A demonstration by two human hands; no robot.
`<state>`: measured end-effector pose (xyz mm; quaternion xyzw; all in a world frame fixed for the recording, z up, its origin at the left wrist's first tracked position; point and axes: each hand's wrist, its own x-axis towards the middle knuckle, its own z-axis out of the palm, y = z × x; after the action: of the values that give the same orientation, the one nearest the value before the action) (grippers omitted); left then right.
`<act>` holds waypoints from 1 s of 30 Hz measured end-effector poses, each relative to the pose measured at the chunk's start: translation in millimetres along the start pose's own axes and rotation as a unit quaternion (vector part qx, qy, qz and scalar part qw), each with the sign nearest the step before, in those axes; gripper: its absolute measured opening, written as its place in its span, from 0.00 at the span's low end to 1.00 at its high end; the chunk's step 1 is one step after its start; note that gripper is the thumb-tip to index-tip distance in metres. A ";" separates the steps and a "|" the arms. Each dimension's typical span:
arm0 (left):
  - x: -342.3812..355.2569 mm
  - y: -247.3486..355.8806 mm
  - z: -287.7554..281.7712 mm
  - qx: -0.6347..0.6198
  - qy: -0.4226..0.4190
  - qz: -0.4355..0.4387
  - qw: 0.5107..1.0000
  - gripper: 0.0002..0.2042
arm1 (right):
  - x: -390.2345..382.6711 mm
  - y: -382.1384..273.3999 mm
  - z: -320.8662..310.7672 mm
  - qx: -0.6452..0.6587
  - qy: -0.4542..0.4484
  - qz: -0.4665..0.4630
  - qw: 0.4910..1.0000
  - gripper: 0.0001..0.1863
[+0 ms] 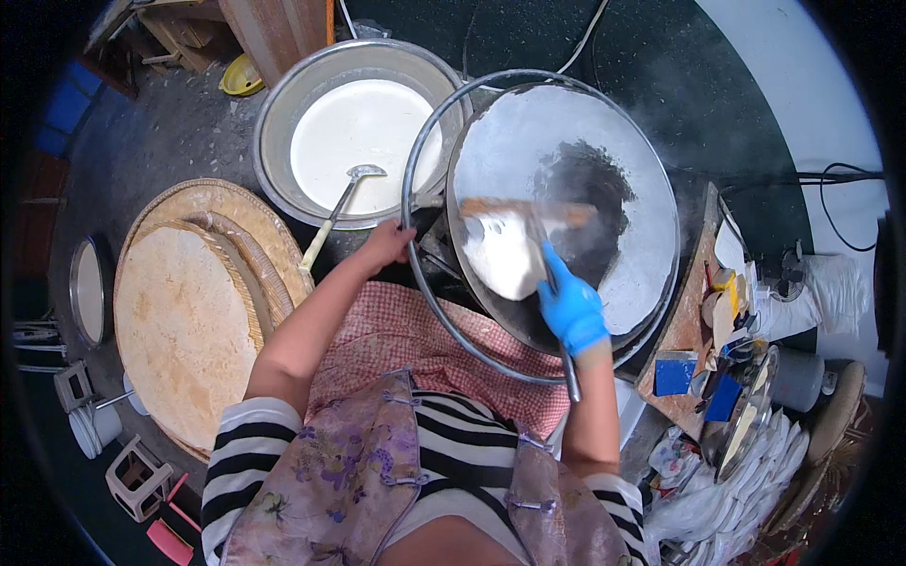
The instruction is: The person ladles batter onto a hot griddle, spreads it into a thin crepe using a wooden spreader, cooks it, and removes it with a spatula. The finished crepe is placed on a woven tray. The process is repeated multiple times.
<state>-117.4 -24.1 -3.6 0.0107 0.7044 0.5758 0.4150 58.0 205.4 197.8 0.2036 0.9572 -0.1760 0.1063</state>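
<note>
A round griddle [651,208] lies in front of me, with a thin pale batter layer [500,127] over much of it and a dark bare patch in the middle. My right hand [573,307], in a blue glove, is closed around the handle of a batter spreader [491,205], whose wooden blade crosses the griddle. Thick white batter [505,257] sits just below the blade. A metal hoop [425,283] encircles the griddle, and my left hand [385,245] is closed on its left side. Beyond that hand, a ladle [344,198] rests in a wide metal basin [274,123] of white batter.
At left, a stack of thin round sheets [179,321] lies on a woven tray [142,226]. A cluttered board [675,325] stands right of the griddle, beside plastic bags [727,500]. A plastic stool [139,479] stands at lower left. Steam hangs over the griddle.
</note>
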 end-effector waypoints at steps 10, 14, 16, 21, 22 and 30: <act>-71.1 -43.4 39.9 -0.083 0.059 0.062 0.993 0.16 | -27.6 1.6 -11.4 -0.006 -0.039 0.017 0.999 0.32; -108.0 -61.6 95.8 -0.162 0.048 0.043 0.985 0.14 | 32.1 -11.5 6.4 -0.003 0.013 -0.022 1.000 0.31; -106.2 -59.1 103.1 -0.146 0.056 -0.019 0.988 0.12 | 43.4 -17.4 15.8 -0.028 0.013 -0.055 0.998 0.31; -65.1 -34.1 54.2 -0.053 0.046 0.035 0.997 0.08 | 20.8 -2.4 6.1 -0.036 -0.022 -0.102 0.994 0.32; -52.2 -26.7 40.8 -0.035 0.023 0.007 0.999 0.08 | 16.6 2.5 1.4 -0.034 -0.036 -0.090 0.995 0.34; 18.0 13.0 1.8 -0.001 0.137 0.108 0.985 0.19 | 60.3 10.2 -8.6 0.013 -0.011 -0.108 0.994 0.32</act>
<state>-134.1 -9.4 -3.2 0.0076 0.7483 0.6143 0.2501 7.2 238.6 186.2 0.0981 0.9701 -0.2013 0.0941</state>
